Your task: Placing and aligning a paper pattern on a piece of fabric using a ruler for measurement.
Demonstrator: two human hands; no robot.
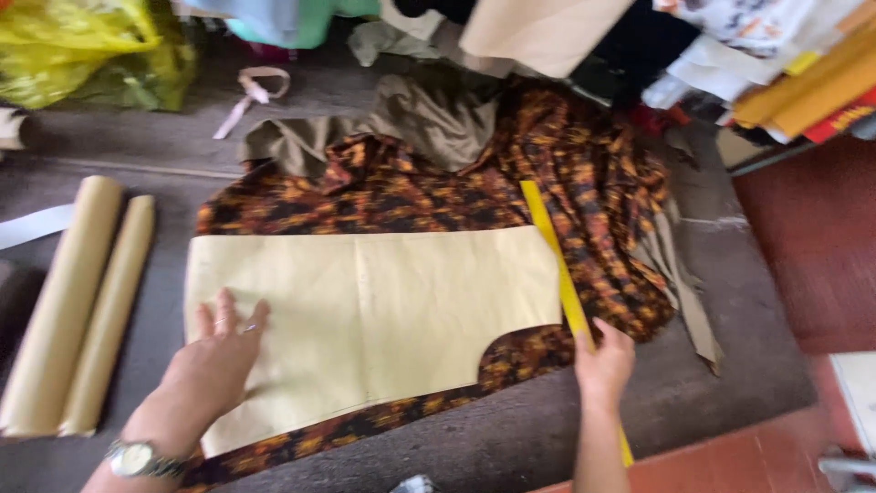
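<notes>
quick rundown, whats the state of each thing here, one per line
left hand: open, palm flat on the paper pattern
right hand: fingers on the yellow ruler
paper pattern: spread flat on the patterned fabric
yellow ruler: lying along the pattern's right edge
patterned fabric: spread out, rumpled at the far right
paper rolls: rolled up, lying side by side
yellow plastic bag: crumpled

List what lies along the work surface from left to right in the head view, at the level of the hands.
Two paper rolls → left hand → cream paper pattern → yellow ruler → right hand → red floor.
</notes>
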